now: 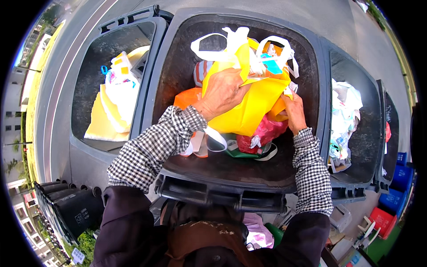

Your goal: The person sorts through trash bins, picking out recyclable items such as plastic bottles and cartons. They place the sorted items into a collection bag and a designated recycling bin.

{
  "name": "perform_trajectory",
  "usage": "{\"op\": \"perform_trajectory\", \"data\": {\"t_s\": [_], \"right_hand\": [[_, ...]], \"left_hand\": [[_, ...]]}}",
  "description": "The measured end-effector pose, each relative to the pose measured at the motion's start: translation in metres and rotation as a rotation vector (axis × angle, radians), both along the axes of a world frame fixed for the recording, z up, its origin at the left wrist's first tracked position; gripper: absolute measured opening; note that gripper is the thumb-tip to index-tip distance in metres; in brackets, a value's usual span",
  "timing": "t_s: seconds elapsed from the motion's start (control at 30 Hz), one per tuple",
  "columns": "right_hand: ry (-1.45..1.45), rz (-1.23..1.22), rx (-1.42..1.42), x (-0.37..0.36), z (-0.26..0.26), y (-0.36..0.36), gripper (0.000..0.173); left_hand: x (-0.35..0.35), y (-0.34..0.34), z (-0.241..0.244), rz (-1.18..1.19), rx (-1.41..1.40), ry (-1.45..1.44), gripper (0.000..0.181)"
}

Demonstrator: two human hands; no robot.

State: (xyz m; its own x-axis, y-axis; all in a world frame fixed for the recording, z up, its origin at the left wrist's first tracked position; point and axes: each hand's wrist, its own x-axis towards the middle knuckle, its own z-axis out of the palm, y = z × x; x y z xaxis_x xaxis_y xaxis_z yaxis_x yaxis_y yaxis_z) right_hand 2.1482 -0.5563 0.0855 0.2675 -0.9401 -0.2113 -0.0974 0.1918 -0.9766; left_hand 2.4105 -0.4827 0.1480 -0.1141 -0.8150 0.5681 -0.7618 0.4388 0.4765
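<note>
A yellow non-woven bag [247, 110] with white handles is stretched between my two hands inside a dark wheeled bin [173, 50]. My left hand [222, 91] grips the bag's upper edge on the left. At the right side my right hand [295, 110] pinches its edge. Through the bag's mouth show white wrappers and a blue piece [273, 65]. Beneath the yellow bag lie a red plastic bag [262, 133], a green bag [240, 152] with a pale handle, and an orange bag [185, 98]. A red-and-white striped bag [201, 73] sits at the left, partly covered.
Open bins stand on both sides, the left one holding a yellow-and-white heap [116, 103], the right one white plastic bags [345, 106]. Several dark bins [73, 210] stand at lower left. Blue bins [390, 200] and a red crate [383, 222] are at lower right.
</note>
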Motion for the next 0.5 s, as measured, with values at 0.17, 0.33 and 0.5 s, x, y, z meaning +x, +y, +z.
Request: {"op": "perform_trajectory", "data": {"t_s": [0.17, 0.33, 0.5], "right_hand": [[-0.155, -0.102, -0.059, -0.006, 0.064, 0.026, 0.038], [-0.100, -0.186, -0.288, 0.013, 0.135, 0.035, 0.043], [-0.093, -0.109, -0.375, 0.089, 0.198, 0.049, 0.043]], "left_hand": [[-0.014, -0.005, 0.064, -0.062, -0.238, 0.063, 0.018], [0.031, 0.022, 0.110, 0.001, -0.410, 0.167, 0.021], [0.121, 0.060, 0.159, 0.087, -0.557, 0.072, 0.020]]}}
